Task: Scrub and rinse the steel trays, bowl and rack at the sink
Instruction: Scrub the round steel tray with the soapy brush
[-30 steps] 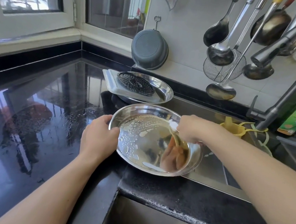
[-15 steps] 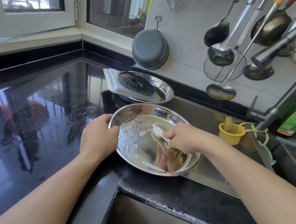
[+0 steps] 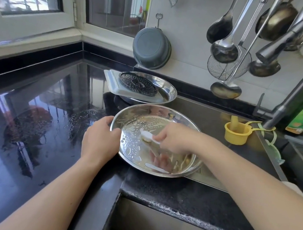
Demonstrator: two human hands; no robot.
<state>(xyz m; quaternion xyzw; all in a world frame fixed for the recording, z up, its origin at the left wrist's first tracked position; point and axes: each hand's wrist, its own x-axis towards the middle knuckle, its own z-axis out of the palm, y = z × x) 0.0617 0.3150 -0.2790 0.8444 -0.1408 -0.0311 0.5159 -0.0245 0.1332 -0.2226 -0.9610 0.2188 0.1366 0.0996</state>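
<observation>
Landmark: round steel tray [image 3: 134, 145], soapy, lying at the sink's left front corner, partly on the black counter [image 3: 28, 116].
Left hand [image 3: 99, 142]: fingers curled over the tray's left rim, gripping it.
Right hand [image 3: 174, 140]: above the tray's middle, fingers pinching a small white brush [image 3: 148, 136], bristles down on the tray.
Behind the tray: second steel tray [image 3: 166, 92] holding a rectangular tray [image 3: 112, 83] and a dark round rack [image 3: 138, 83].
Right of the tray: yellow cup [image 3: 237, 134] and faucet [image 3: 297, 93].

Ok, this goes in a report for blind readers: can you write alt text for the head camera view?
A person's right hand scrubs a soapy steel tray with a small white brush while the left hand grips the tray's rim at the sink edge. Behind it, a second tray holds a round black rack.
</observation>
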